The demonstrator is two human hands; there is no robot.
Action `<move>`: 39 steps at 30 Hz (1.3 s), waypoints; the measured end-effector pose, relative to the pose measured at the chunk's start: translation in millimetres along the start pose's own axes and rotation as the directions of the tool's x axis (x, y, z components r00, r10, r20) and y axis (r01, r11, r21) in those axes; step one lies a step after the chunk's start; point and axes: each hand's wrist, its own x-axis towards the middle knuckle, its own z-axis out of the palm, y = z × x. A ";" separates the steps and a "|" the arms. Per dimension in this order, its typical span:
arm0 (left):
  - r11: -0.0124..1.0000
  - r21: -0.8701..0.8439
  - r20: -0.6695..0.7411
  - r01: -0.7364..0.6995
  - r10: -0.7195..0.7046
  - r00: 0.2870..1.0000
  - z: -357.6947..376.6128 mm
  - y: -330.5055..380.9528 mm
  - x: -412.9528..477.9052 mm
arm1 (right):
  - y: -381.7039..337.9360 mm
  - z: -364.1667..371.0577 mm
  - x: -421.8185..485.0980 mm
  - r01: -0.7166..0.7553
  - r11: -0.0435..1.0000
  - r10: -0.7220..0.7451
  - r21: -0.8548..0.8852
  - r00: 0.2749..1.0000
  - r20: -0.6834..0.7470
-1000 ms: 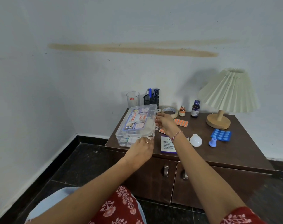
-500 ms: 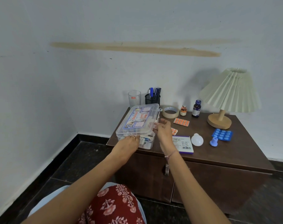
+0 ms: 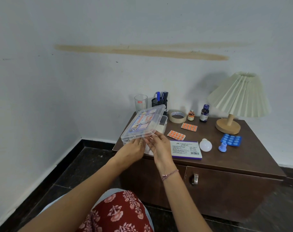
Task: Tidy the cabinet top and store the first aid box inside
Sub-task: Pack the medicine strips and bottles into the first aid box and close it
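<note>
Both our hands, left [image 3: 136, 147] and right [image 3: 159, 144], grip the near edge of the first aid box [image 3: 144, 125], its lid tilted up, at the cabinet's [image 3: 243, 158] front left corner, beside two orange pill strips [image 3: 176, 135].

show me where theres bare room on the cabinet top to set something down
Bare wood along the front right of the cabinet top, in front of the blue blister pack and lamp. Crowded on the left and back, around the first aid box and bottles.

Both hands [image 3: 147, 146] at first aid box [image 3: 144, 124]
</note>
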 end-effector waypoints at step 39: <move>0.979 0.184 0.061 -0.085 0.074 0.995 10.0 -102.3 -30.5 | 80.8 59.1 29.9 0.511 0.060 -0.351 -0.858 0.815 0.461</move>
